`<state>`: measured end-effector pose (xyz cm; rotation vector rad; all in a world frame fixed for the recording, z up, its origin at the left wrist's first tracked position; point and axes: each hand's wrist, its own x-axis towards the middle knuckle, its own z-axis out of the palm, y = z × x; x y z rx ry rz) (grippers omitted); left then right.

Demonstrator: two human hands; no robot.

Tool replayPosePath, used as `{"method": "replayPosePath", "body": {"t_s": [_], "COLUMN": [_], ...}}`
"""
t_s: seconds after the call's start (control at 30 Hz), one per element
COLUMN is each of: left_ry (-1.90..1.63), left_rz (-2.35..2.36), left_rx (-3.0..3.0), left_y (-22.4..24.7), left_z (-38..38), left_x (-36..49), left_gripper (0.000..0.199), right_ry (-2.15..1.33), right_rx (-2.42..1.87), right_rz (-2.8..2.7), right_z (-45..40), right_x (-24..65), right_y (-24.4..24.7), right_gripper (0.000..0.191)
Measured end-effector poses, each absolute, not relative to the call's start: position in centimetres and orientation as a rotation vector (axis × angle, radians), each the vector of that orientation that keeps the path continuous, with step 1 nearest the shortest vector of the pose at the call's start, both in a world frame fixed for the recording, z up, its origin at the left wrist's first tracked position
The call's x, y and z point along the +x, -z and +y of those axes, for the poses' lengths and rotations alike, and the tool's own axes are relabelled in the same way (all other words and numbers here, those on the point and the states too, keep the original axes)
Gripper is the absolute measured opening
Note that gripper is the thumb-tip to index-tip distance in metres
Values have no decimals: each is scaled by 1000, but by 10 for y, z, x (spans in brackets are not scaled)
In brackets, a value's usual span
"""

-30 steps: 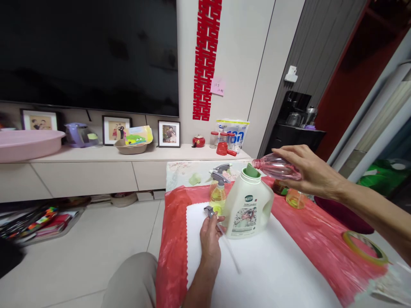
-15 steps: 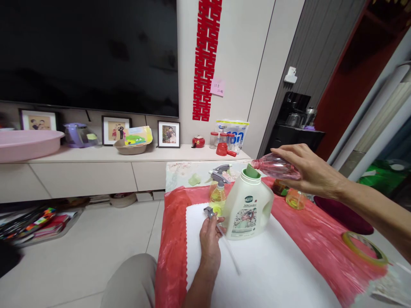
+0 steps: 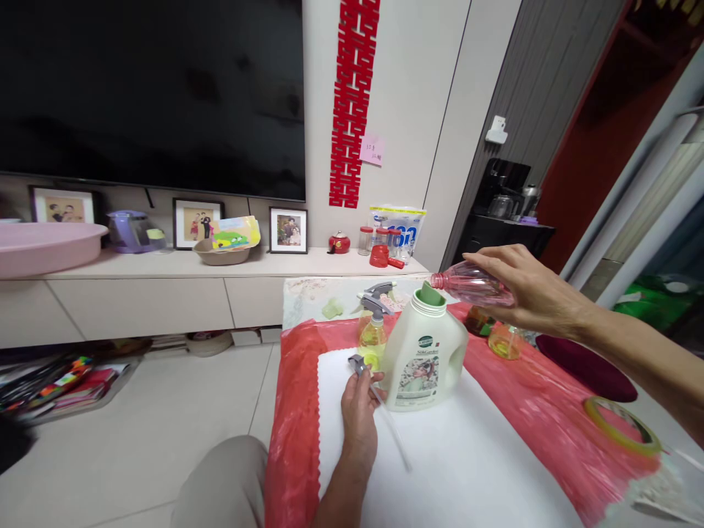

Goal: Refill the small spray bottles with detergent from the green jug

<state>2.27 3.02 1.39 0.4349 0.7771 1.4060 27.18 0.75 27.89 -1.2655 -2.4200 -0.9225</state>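
My right hand is closed round a clear pinkish bottle, tipped nearly level. Its mouth meets the green spout of a pale green detergent jug, which stands upright with its cap off. In my left hand is a grey spray pump head, its long clear dip tube slanting down to the right. That hand's fingers are beside the jug's lower left side. Behind it stands a spray bottle with yellow liquid.
The jug stands on a white mat over red plastic sheeting. To the right are a roll of tape and a small jar of yellow liquid. A cabinet with picture frames runs behind.
Both hands, the bottle and the jug keep the same positions. Only the camera view has shifted very slightly.
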Motion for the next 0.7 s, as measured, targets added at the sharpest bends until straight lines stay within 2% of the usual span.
{"method": "replayPosePath", "body": {"t_s": [0.7], "left_ry": [-1403], "left_rz": [798], "left_rx": [422], "left_y": [-17], "left_z": [30], "left_x": [22], "left_gripper": [57], "right_ry": [895], "right_rx": [-1293], "right_rz": [-2408], "right_z": [7], "right_x": [273], "right_y": [-284], "right_gripper": [67]}}
